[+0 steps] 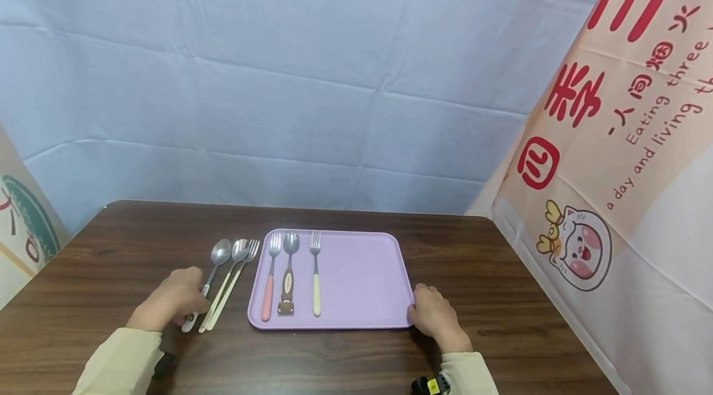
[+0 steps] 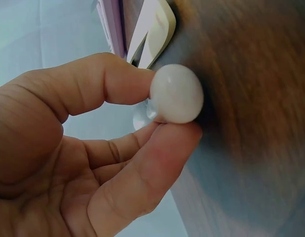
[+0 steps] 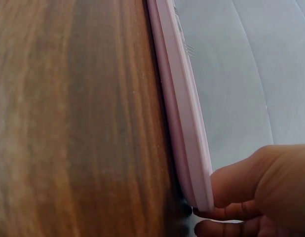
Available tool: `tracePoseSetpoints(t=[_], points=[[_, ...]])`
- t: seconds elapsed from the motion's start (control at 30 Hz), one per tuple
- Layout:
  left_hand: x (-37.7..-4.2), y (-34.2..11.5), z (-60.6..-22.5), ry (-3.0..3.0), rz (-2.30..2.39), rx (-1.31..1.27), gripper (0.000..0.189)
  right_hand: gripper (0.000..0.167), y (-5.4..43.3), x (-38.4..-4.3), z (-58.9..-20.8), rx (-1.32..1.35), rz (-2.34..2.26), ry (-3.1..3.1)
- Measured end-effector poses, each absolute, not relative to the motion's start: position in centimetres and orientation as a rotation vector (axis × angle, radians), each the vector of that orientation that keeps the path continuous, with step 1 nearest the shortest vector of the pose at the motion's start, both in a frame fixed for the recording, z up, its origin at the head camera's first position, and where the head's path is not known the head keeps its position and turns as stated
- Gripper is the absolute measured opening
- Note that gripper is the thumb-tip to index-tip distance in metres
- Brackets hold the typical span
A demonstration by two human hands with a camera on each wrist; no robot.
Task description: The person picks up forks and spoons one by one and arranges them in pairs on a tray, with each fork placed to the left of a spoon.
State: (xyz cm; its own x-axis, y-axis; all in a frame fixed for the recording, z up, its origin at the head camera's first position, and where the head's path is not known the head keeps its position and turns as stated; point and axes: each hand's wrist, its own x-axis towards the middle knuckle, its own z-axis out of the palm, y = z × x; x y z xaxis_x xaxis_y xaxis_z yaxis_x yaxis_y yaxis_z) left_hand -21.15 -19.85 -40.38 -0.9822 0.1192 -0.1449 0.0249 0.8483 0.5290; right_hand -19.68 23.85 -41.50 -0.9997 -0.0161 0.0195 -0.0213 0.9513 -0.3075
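Thumb and fingers of my left hand (image 1: 172,299) pinch the white handle (image 2: 177,94) of a spoon (image 1: 221,251) at the left of the table. Beside it lie a cream-handled spoon (image 1: 241,250) and a cream-handled fork (image 1: 225,297). My right hand (image 1: 437,314) grips the right edge of a lilac tray (image 1: 364,283), its thumb against the rim (image 3: 204,163). On the tray's left half are a pink-handled fork (image 1: 268,296), a spoon with a brown bear handle (image 1: 286,286) and a fork with a pale yellow handle (image 1: 316,290).
Everything rests on a dark wooden table (image 1: 512,308). A pale blue cloth (image 1: 289,73) hangs behind it, and a printed cloth (image 1: 640,153) hangs along the right side.
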Motion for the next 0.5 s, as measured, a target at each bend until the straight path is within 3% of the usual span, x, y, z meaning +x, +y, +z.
tracePoseSetpoints(t=[0.3,0.5], points=[[-21.12,-19.91,-40.14,2.813,0.810,0.063,0.008,0.006,23.87,-19.52,-41.32,0.041,0.477,-3.076],[-21.20,-19.90,-40.24,2.814,0.816,0.047,0.009,0.018,24.00,-19.49,-41.13,0.001,0.511,-3.092]])
